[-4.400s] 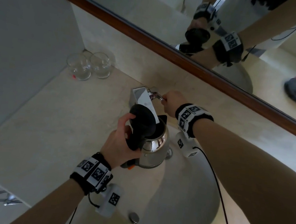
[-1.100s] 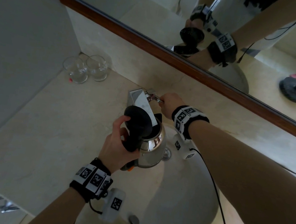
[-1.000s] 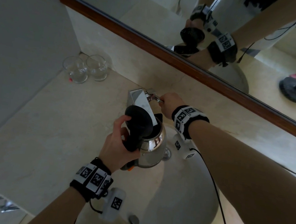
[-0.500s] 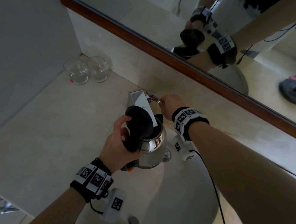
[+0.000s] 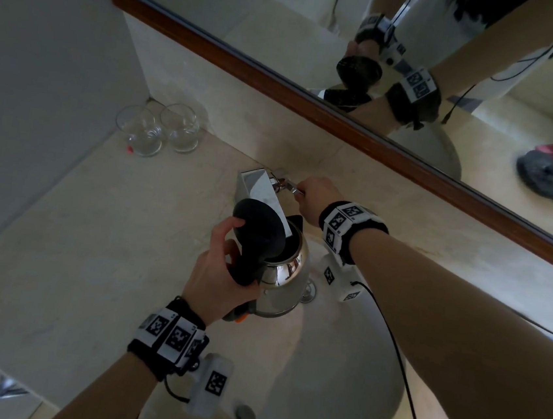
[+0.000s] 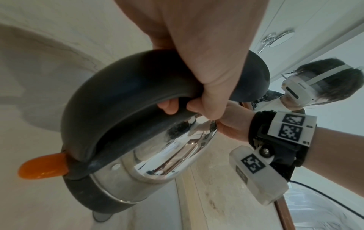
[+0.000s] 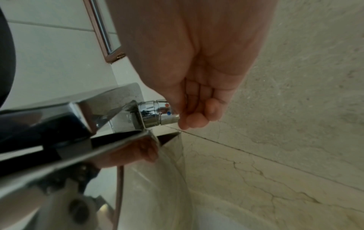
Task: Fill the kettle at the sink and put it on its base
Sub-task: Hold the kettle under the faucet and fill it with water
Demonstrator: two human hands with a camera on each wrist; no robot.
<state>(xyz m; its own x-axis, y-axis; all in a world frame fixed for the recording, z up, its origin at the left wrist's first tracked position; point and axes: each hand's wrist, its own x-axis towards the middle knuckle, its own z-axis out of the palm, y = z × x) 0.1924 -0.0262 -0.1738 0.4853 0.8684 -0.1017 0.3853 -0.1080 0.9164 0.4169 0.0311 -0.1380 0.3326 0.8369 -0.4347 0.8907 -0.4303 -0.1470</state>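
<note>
A shiny steel kettle [image 5: 286, 280] with a black handle and its black lid [image 5: 259, 228] flipped up hangs over the sink basin [image 5: 335, 386], its mouth under the chrome tap spout [image 5: 260, 190]. My left hand [image 5: 219, 271] grips the kettle's handle [image 6: 122, 99]; an orange switch [image 6: 42, 166] sticks out at the handle's foot. My right hand [image 5: 316, 194] holds the tap's small chrome lever [image 7: 155, 114], fingers curled round its end. The black kettle base [image 5: 543, 172] shows only as a reflection in the mirror, on the counter to the right.
Two empty glasses [image 5: 160, 129] stand in the counter's back left corner beside a grey wall. A wood-framed mirror [image 5: 281, 83] runs along the back. The sink drain [image 5: 307, 291] lies behind the kettle, a round knob [image 5: 245, 414] at the basin's near rim.
Almost nothing has shifted: the kettle stays under the spout in my left hand and my right hand stays on the tap lever. The view has drifted slightly.
</note>
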